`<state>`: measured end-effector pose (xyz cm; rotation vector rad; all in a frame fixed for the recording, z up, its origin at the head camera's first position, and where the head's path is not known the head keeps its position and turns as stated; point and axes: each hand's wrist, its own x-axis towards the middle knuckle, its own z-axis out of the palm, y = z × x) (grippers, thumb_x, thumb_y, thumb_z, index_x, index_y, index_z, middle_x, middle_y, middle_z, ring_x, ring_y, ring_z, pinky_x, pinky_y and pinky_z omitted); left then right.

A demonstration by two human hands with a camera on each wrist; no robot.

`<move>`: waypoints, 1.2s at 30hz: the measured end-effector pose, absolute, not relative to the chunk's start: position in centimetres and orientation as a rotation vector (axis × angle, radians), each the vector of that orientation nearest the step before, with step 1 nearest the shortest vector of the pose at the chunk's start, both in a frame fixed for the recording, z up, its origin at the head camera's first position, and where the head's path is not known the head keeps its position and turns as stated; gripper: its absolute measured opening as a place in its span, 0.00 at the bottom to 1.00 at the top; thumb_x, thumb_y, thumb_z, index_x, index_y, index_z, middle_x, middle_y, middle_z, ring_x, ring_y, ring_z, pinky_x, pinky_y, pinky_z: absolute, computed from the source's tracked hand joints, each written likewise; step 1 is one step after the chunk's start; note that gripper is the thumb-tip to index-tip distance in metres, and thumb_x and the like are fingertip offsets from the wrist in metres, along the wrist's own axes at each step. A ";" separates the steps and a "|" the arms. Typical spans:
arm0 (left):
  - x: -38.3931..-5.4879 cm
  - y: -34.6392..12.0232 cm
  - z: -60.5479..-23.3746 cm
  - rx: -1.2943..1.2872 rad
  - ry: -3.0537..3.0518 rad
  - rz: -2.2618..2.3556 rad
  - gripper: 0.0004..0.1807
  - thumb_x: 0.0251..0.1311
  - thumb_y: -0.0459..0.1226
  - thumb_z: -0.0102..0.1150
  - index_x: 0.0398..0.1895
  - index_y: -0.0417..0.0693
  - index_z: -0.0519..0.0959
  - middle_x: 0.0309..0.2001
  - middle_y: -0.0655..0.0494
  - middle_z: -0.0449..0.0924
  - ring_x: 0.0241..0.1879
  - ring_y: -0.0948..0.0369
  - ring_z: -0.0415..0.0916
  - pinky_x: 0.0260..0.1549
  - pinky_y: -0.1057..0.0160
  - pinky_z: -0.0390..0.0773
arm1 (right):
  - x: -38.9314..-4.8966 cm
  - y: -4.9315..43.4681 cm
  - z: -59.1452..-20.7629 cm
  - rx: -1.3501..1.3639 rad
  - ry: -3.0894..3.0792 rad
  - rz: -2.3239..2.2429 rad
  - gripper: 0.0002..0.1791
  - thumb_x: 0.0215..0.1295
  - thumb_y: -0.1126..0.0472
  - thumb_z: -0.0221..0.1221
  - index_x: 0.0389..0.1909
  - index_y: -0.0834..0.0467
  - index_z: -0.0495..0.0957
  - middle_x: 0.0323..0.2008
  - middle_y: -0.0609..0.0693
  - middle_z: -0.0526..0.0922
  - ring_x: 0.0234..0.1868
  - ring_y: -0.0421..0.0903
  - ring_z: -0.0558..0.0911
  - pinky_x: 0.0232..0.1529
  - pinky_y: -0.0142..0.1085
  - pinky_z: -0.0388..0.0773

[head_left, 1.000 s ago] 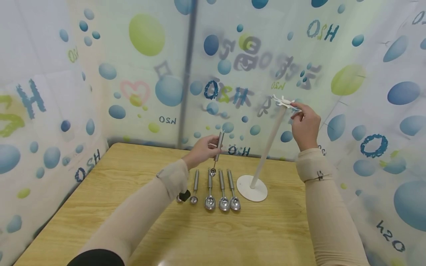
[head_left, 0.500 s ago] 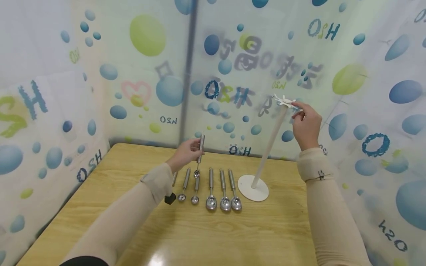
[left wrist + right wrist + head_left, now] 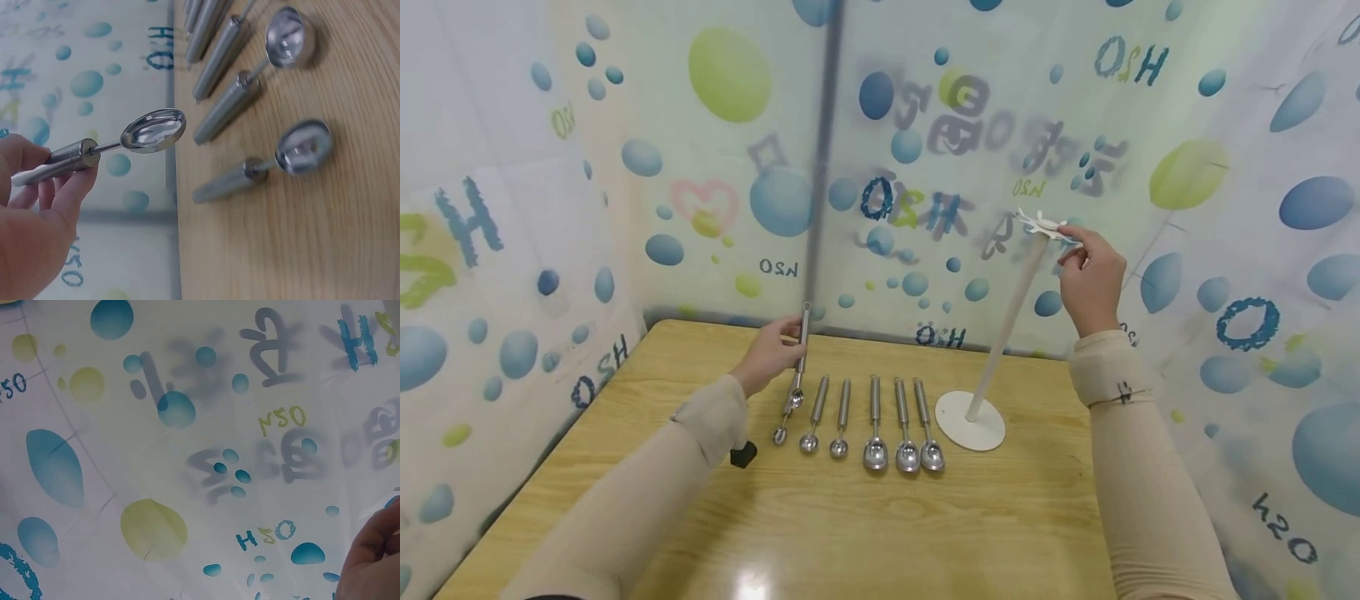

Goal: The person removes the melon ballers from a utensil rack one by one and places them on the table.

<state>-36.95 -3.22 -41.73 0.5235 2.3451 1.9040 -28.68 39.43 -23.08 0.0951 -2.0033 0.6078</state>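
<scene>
My left hand [image 3: 771, 354] holds a metal melon baller [image 3: 805, 337] by its handle, bowl end down, above the left end of a row of scoops. In the left wrist view its oval bowl [image 3: 153, 131] points away from the fingers, clear of the table. Below it lies another small melon baller [image 3: 780, 433], with two more small ones, a melon baller [image 3: 809, 443] and a melon baller [image 3: 839, 448], to the right. My right hand [image 3: 1093, 279] pinches one arm of the white hook top [image 3: 1041, 226] of a stand [image 3: 1011, 325].
Three larger scoops [image 3: 876, 454] lie side by side between the small ones and the stand's round white base [image 3: 955, 433]. A wooden table [image 3: 880, 542] bears everything. Printed curtains [image 3: 737, 208] hang behind and on both sides. A small black block [image 3: 743, 454] shows by the left sleeve.
My left hand has moved left with the melon baller, from over the larger scoops to the row's left end. The right hand keeps its place on the hook top.
</scene>
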 end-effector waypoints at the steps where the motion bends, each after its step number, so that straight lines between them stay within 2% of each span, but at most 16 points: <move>1: -36.9 -3.6 -41.8 0.517 2.352 1.893 0.33 0.67 0.24 0.52 0.75 0.34 0.60 0.57 0.38 0.66 0.57 0.42 0.74 0.46 0.56 0.85 | -28.7 39.4 -23.1 0.094 -2.005 0.605 0.23 0.70 0.76 0.44 0.57 0.62 0.83 0.38 0.61 0.85 0.30 0.45 0.76 0.30 0.27 0.64; 10: -37.0 -6.3 -42.9 0.482 2.372 1.736 0.32 0.70 0.26 0.53 0.75 0.31 0.58 0.61 0.33 0.65 0.53 0.45 0.77 0.47 0.56 0.85 | -28.8 39.5 -23.1 0.083 -2.014 0.588 0.23 0.71 0.75 0.45 0.57 0.62 0.82 0.41 0.61 0.85 0.31 0.45 0.75 0.32 0.27 0.65; 18: -37.6 -7.3 -44.2 0.428 2.374 1.656 0.30 0.68 0.25 0.54 0.72 0.26 0.60 0.58 0.31 0.69 0.50 0.48 0.77 0.47 0.56 0.84 | -28.7 39.4 -23.1 0.076 -2.019 0.600 0.23 0.71 0.75 0.45 0.58 0.62 0.82 0.44 0.60 0.85 0.31 0.44 0.75 0.32 0.26 0.65; 24: -38.1 -8.0 -45.6 0.368 2.398 1.599 0.30 0.69 0.26 0.56 0.71 0.27 0.62 0.57 0.32 0.70 0.48 0.51 0.78 0.47 0.57 0.84 | -28.9 39.5 -23.2 0.078 -2.022 0.601 0.23 0.71 0.76 0.46 0.58 0.61 0.83 0.43 0.59 0.85 0.31 0.44 0.76 0.32 0.26 0.66; 36: -38.1 -8.7 -46.4 0.317 2.492 1.472 0.24 0.69 0.28 0.56 0.65 0.24 0.68 0.60 0.28 0.72 0.54 0.43 0.79 0.47 0.55 0.84 | -28.8 39.5 -23.1 0.083 -2.010 0.591 0.22 0.71 0.76 0.46 0.57 0.62 0.83 0.43 0.61 0.86 0.31 0.45 0.75 0.30 0.29 0.64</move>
